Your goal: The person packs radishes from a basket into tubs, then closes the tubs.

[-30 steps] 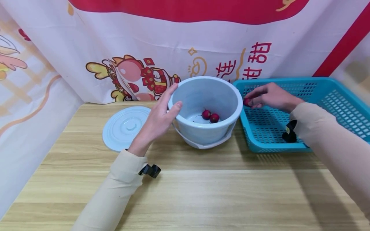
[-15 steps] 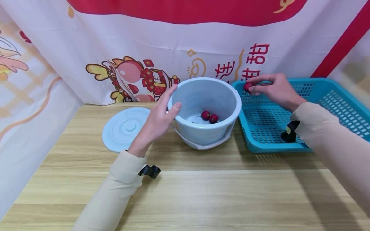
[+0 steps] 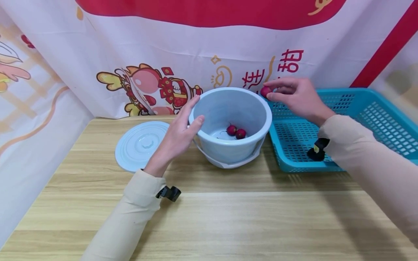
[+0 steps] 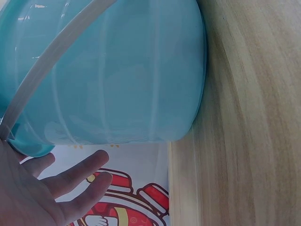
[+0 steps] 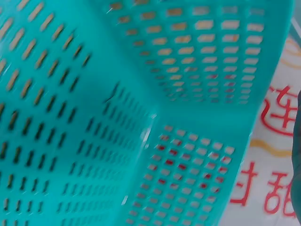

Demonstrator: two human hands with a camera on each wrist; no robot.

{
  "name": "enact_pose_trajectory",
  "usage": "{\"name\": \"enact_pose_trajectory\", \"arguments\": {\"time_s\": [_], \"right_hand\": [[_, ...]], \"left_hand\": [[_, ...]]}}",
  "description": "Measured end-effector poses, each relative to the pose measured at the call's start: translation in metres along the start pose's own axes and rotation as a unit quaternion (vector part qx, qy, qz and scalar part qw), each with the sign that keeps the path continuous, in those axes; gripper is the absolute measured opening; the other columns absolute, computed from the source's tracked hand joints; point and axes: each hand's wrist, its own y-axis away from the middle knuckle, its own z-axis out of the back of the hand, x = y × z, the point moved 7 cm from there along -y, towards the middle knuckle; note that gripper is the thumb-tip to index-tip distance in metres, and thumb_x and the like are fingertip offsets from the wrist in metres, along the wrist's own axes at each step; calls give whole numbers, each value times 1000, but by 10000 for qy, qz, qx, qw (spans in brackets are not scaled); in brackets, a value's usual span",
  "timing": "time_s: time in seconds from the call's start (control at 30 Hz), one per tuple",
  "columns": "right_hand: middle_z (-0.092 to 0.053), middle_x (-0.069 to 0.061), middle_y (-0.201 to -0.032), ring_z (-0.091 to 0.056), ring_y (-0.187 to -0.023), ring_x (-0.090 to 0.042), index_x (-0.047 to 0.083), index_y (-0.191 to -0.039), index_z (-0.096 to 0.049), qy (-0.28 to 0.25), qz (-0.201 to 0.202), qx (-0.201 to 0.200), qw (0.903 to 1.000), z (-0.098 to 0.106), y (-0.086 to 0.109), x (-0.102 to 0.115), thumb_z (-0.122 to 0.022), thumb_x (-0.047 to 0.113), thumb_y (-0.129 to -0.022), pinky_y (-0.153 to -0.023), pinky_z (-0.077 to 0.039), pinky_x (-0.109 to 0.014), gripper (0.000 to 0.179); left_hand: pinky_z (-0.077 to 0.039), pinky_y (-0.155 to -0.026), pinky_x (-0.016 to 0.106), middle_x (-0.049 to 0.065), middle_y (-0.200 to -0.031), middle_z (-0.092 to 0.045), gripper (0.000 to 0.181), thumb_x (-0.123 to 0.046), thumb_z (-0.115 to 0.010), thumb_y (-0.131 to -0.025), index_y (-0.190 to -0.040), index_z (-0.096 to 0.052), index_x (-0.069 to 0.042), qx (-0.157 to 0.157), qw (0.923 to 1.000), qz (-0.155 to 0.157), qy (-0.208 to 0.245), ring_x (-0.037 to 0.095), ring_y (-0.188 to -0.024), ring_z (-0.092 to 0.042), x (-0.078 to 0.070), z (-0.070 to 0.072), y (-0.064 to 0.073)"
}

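In the head view my right hand pinches a small red radish between thumb and fingertips, above the basket's left rim. Two more radishes with thin roots lie on the bottom of the light blue bucket. My left hand rests against the bucket's left rim, thumb over the edge and fingers along the outside. In the left wrist view, several fingers of the left hand are straight and spread, apart from the bucket wall. The held radish is out of sight in the right wrist view.
A turquoise plastic basket with slotted walls stands right of the bucket. The round light blue lid lies on the wooden table at left. The bucket's handle hangs at its front. A printed cloth hangs behind.
My right hand has lifted the radish up out of the basket and carried it left toward the bucket. The left hand stays at the bucket's rim.
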Motion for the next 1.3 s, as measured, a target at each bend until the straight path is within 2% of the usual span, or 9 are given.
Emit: {"name": "enact_pose_trajectory", "arguments": {"time_s": [0.13, 0.33, 0.53, 0.63, 0.87, 1.1, 1.3], "right_hand": [[-67, -5, -144, -67, -119, -15, 29, -147, -65, 107, 329, -167, 9993, -4, -1, 20, -75, 43, -98, -85, -59, -14, 52], [-66, -5, -134, -66, -111, -15, 24, -142, -70, 282, 1060, -317, 9935, -13, -1, 48, -79, 34, -96, -86, -55, -10, 48], [-66, -5, -126, -65, -108, -16, 21, -140, -71, 584, 1501, -136, 9868, -30, -4, 65, -79, 28, -96, -87, -54, -11, 45], [-67, -5, -122, -66, -105, -16, 19, -139, -72, 841, 1664, 19, 9825, -40, -7, 69, -79, 26, -96, -90, -56, -16, 45], [-70, -8, -122, -66, -108, -22, 16, -136, -73, 1245, 1918, 450, 9725, -58, -11, 71, -82, 22, -93, -97, -59, -44, 44], [-71, -9, -128, -62, -120, -26, 16, -137, -72, 1669, 1878, 956, 9632, -70, -12, 68, -80, 25, -95, -103, -57, -52, 44], [-69, -9, -127, -62, -117, -26, 18, -138, -72, 1770, 1742, 1103, 9624, -71, -15, 67, -78, 27, -96, -100, -57, -52, 44]], "left_hand": [[-48, -117, 62, -7, -179, -20, 70, -50, -47, -106, -170, -22, -36, -18, 10000, -6, -3, 30, -159, -36, 0, 1, -1], [-51, -114, 62, -6, -179, -21, 70, -51, -46, -107, -170, -22, -36, -17, 10000, -69, 32, 30, -158, -38, -2, 1, -4], [-51, -114, 62, -5, -178, -22, 70, -50, -47, -106, -170, -22, -35, -23, 9999, -92, 97, 31, -158, -38, -3, 1, -4], [-51, -115, 62, -5, -178, -22, 70, -50, -47, -106, -170, -23, -35, -25, 9999, -112, 91, 31, -158, -38, -4, 0, -5], [-50, -115, 62, -5, -178, -23, 69, -49, -47, -106, -170, -22, -36, -1, 10000, -48, 77, 31, -157, -39, -1, -1, -4], [-50, -116, 63, -6, -178, -22, 69, -51, -47, -106, -169, -22, -38, 23, 10000, 42, 50, 30, -157, -38, 2, -2, 0], [-51, -115, 62, -7, -178, -22, 70, -51, -47, -106, -170, -22, -37, 17, 10000, -22, 88, 29, -156, -39, 2, -2, -2]]}}
